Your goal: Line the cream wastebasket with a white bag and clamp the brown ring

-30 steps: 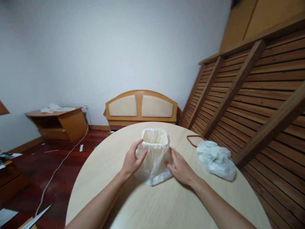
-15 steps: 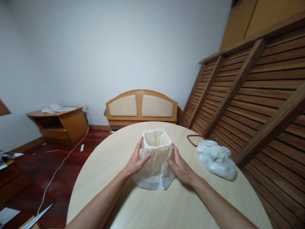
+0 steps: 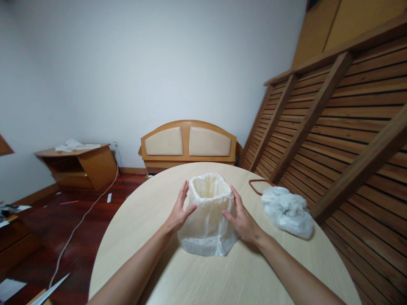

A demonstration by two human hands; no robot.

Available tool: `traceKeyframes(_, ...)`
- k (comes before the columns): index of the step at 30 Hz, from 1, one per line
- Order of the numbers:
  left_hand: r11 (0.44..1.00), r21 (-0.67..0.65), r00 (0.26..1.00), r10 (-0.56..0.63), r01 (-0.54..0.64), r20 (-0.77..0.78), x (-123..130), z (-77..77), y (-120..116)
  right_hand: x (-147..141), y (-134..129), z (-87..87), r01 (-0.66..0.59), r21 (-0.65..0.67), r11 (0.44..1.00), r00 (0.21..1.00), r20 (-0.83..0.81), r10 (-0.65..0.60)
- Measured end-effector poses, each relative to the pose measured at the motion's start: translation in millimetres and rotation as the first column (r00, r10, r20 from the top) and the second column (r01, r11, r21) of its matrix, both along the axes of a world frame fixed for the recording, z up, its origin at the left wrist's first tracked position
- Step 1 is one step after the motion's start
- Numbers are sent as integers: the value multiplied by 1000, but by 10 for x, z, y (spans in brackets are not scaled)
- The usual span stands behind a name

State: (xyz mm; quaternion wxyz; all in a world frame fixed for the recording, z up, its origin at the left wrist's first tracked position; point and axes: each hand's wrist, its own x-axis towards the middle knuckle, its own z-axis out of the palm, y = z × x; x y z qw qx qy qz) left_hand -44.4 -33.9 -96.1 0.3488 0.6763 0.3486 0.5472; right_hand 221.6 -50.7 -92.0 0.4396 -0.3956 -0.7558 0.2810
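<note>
A translucent white plastic bag (image 3: 206, 224) is draped over an upright, open-topped container on the round table (image 3: 152, 220). Its edge is folded over the rim, and pale yellow shows inside; the bag hides most of the container's outside. On the left side, my left hand (image 3: 179, 214) is open, fingers stretched upward, with its thumb close to the bag's front. My right hand (image 3: 243, 218) lies against the bag's right side, fingers extended and thumb across the front, not closed around it.
On the table's right lie a crumpled clear plastic bag (image 3: 288, 212) and a brown loop-shaped handle (image 3: 259, 181). Slatted wooden panels (image 3: 318, 140) lean close to the right. Behind stands a headboard (image 3: 189, 142); at left, a wooden cabinet (image 3: 79, 165) and a white cable (image 3: 85, 214).
My left hand has drawn slightly away to the left from the bag's side. The bag-covered container has turned a little and shifted slightly right. My right hand stays against it.
</note>
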Motion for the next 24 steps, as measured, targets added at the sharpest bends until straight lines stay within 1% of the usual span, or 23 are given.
traceKeyframes(2,999,5,999,-33,33,3,31,-16,-2,5,5,-17,-16,9,1000,1000,-7,16)
traceKeyframes(7,998,18,998,-69,68,14,43,-26,-26,116,69,-22,-22,48,999,998,-57,25)
traceKeyframes(11,987,4,987,-161,161,-7,-19,-8,-37,199,94,42,17,131,991,996,-92,-4)
traceKeyframes(14,985,54,986,-166,165,15,-59,19,-20,188,91,82,53,175,983,993,-110,-34)
traceKeyframes(16,987,77,989,-146,143,27,-59,41,-10,150,81,91,21,170,985,993,-119,-1)
traceKeyframes(20,985,40,985,-169,168,26,8,87,-43,71,49,57,-92,104,990,990,-99,102)
traceKeyframes(24,985,5,985,-170,170,25,60,129,-115,76,49,-3,-90,70,993,993,-71,95)
